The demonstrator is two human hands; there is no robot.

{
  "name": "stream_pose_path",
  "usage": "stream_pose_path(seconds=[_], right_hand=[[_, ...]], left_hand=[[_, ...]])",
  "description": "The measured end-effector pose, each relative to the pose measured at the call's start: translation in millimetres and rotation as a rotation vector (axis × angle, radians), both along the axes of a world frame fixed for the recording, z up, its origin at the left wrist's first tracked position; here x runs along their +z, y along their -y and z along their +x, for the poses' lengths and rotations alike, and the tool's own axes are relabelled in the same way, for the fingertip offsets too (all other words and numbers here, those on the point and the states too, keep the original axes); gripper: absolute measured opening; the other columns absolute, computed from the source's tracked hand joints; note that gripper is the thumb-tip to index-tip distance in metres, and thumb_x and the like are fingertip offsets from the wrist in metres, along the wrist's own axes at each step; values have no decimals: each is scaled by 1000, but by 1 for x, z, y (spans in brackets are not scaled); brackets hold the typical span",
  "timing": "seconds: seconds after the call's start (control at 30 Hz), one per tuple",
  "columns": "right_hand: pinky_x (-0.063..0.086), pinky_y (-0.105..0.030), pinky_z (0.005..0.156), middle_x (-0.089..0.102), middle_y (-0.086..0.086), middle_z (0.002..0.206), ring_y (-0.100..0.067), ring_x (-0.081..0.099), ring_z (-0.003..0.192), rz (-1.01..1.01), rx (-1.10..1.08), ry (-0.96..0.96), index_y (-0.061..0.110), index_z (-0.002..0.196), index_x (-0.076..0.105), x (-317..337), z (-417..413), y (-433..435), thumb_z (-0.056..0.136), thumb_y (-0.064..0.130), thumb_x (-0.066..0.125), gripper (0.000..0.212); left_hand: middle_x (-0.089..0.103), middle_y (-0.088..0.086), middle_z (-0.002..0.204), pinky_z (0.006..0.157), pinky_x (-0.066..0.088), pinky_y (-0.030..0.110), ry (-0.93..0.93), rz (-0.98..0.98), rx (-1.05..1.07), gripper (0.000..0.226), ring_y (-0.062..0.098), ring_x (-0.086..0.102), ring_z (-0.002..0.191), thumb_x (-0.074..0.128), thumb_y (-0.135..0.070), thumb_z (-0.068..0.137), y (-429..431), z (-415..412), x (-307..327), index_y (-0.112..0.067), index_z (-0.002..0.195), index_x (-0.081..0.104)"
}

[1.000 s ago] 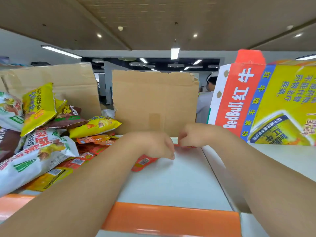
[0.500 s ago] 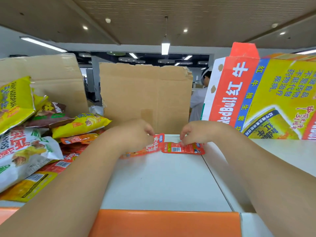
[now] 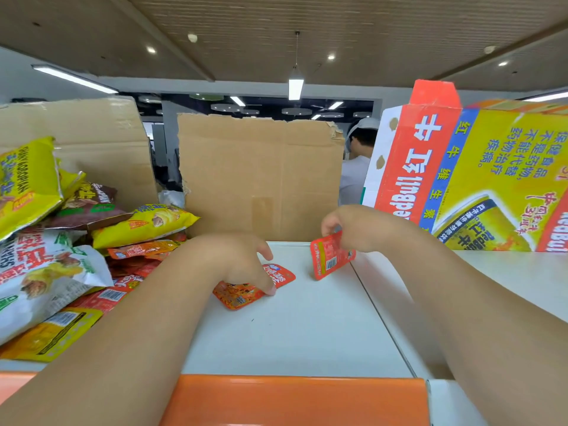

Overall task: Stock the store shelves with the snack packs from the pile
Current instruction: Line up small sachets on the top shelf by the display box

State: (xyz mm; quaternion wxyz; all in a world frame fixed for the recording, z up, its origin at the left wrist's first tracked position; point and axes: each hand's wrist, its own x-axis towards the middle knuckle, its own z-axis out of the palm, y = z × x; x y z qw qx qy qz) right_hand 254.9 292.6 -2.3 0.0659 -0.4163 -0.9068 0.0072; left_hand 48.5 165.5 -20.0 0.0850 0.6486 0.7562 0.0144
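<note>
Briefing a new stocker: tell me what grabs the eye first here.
The yellow and red Red Bull carton looms at the right, facing a pile of snack bags at the left. Between them, over the white shelf, the right hand pinches a red pack tilted up, while the left hand rests on an orange pack lying flat.
</note>
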Motion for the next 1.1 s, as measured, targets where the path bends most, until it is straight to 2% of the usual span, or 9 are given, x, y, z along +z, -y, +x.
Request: stream_pose_path(seconds=[0.17,0.3,0.4,0.5,0.6,0.73,0.83,0.97,1.1], right_hand=[[32,-10,40,64,5,73,-8,49,56,-93,-81,-62,25,63,63,9,14,5,78,-14,39,49],[34,-17,42,55,15,48,-14,46,51,-144,-213,-119,17,71,72,11,22,9,80,-10,36,46],[48,-27,55,64,1,76,-19,50,57,-142,-298,-100,12,91,74,14,20,14,89,-4,38,40],[59,-36,73,60,-12,112,-29,64,82,-168,-374,-4,7,116,64,14,18,16,98,9,38,31],[61,-49,83,60,-14,110,-35,73,88,-304,-431,-93,9,110,58,11,20,15,97,19,39,25],[52,-28,64,68,-7,89,-27,64,75,-286,-401,-257,9,92,74,11,23,14,92,18,53,22],[56,-35,83,70,-11,111,-24,66,91,-262,-357,-242,9,104,73,10,26,8,92,16,62,18],[59,-47,89,63,-5,117,-27,68,104,-340,-380,-7,17,117,64,9,34,14,93,36,67,31],[52,-24,61,60,-15,129,-25,60,111,-411,-312,285,12,132,58,16,26,36,87,41,75,55]], left_hand=[[55,-12,133,95,51,31,0,16,16,69,16,55,109,78,-60,71,0,2,1,-47,134,53],[53,-11,120,84,50,28,-12,42,13,66,16,54,103,78,-57,73,0,6,0,-46,133,54],[51,-10,118,78,48,27,-24,50,11,65,16,54,102,77,-57,74,1,7,0,-44,134,54],[52,-8,129,73,45,28,-36,53,8,65,16,52,101,76,-56,76,1,7,-1,-44,135,54],[52,-8,136,74,44,28,-43,60,0,63,16,50,101,75,-56,77,2,9,-1,-44,135,53],[52,-8,136,71,42,27,-63,60,-12,61,16,49,100,73,-55,80,3,12,-1,-43,136,54],[52,-8,136,71,42,27,-61,58,-13,60,16,49,99,72,-55,81,3,13,-1,-43,137,54],[52,-7,132,74,42,27,-41,68,-9,59,16,48,100,72,-54,82,4,16,-2,-40,137,54],[52,-9,118,70,42,27,-42,116,-19,56,15,51,98,70,-55,81,0,19,-6,-40,134,56]])
